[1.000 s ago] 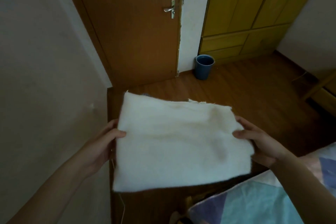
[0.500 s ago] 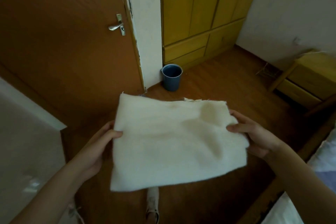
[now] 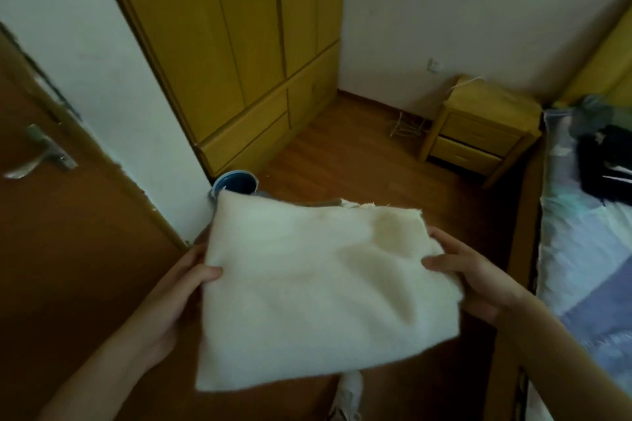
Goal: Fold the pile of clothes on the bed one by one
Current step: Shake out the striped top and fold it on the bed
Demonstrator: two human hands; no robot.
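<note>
A folded cream-white cloth (image 3: pixel 318 287) is held flat in front of me above the wooden floor. My left hand (image 3: pixel 178 297) grips its left edge, thumb on top and fingers underneath. My right hand (image 3: pixel 475 277) grips its right edge the same way. At the far right lies the bed (image 3: pixel 581 249) with a pale patterned sheet, and a dark pile of clothes (image 3: pixel 605 161) sits on it near the top.
A yellow wardrobe (image 3: pixel 239 55) stands ahead, a brown door (image 3: pixel 68 215) at the left. A blue bin (image 3: pixel 236 183) sits on the floor behind the cloth. A yellow bedside cabinet (image 3: pixel 478 133) stands next to the bed. A white shoe (image 3: pixel 349 393) shows below the cloth.
My view has swung to the right: the door slid left, and the bedside cabinet, bed and clothes pile came into view. Both hands keep the same grip on the cloth.
</note>
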